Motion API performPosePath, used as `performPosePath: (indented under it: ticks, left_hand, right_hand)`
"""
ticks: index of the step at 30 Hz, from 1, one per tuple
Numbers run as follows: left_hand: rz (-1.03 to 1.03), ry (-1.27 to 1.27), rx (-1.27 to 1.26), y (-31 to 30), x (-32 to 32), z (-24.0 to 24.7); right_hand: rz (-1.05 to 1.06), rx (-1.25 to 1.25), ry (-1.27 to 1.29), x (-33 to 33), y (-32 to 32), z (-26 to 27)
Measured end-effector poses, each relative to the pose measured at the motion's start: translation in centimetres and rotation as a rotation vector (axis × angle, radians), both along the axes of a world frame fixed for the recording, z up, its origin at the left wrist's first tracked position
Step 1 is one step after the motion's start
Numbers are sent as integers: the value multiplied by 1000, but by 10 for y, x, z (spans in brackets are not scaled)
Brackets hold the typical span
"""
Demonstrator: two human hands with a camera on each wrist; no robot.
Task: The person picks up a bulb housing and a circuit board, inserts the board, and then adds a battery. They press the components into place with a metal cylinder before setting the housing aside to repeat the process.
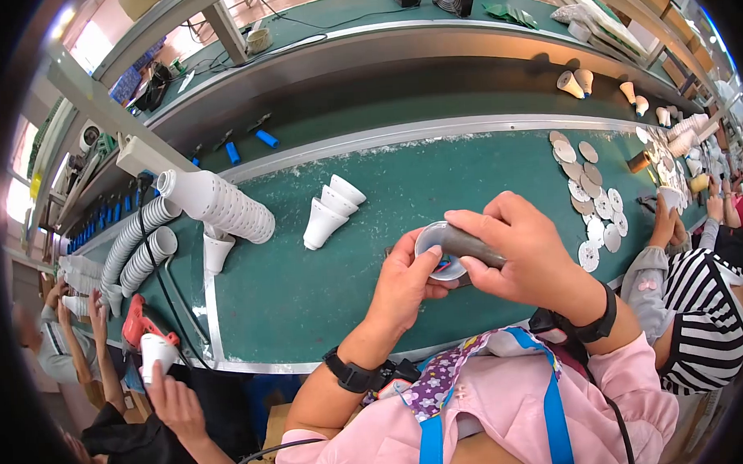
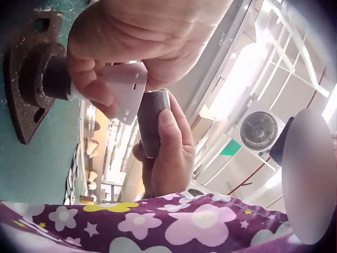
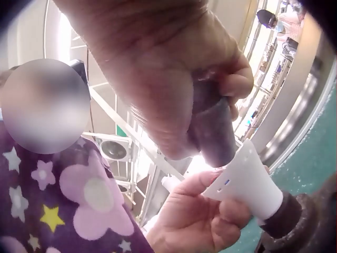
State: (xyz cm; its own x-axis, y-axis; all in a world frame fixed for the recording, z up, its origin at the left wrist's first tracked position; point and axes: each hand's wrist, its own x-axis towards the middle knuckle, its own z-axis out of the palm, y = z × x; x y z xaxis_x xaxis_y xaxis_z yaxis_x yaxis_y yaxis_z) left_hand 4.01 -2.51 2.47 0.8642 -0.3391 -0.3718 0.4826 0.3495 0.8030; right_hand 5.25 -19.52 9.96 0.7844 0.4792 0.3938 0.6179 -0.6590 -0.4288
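A white cone-shaped housing [image 3: 251, 182] stands with its narrow end in a dark metal fixture [image 2: 38, 79] on the green bench. My left hand [image 1: 402, 284] grips the housing, thumb at its rim. In my right hand [image 1: 528, 255] is a dark grey cylinder [image 2: 153, 122], its end at the rim of the cone's wide mouth. Something blue and red shows inside the cone in the head view. The right wrist view shows my right hand [image 3: 158, 74] curled round the cylinder [image 3: 215, 129] above the cone.
Three white cones [image 1: 336, 202] lie left of the hands, beyond them a long stack of white housings [image 1: 223, 206]. Round discs [image 1: 587, 188] are spread at the right. Other people sit at both sides; a red tool [image 1: 137, 322] is at the left.
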Motion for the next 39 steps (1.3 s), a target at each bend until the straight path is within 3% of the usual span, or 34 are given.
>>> performPosePath:
  ticks: [6, 8, 12, 15, 19, 22, 26, 29, 32, 36, 39]
  left_hand:
    - [34, 24, -234, 4, -7, -6]
    - [-14, -27, -260, 6, -7, -11]
    - [-12, -20, -239, 6, -7, -11]
    - [-17, -15, -243, 6, -7, -12]
    - [-16, -4, -218, 7, -7, -9]
    - [-7, -1, -210, 5, -6, -7]
    - [-21, 9, -199, 6, -6, -7]
    - [-17, 7, -207, 6, -5, -10]
    - [-25, 2, -211, 6, -5, -8]
    - [-21, 1, -177, 7, -7, -8]
    - [-35, -13, -219, 8, -3, -9]
  right_hand:
    - [29, 96, -124, -3, 2, 15]
    - [48, 1, -94, -1, 6, -4]
    - [78, -118, 5, 3, 5, 2]
    - [13, -23, -57, 0, 10, 19]
    - [52, -77, -100, 3, 12, 5]
    - [91, -160, 15, 8, 9, 2]
    - [30, -71, -59, 6, 15, 19]
    - [67, -221, 0, 5, 15, -3]
    - [119, -256, 37, 9, 12, 10]
    - [41, -91, -23, 6, 16, 17]
    - [85, -243, 52, 8, 14, -1]
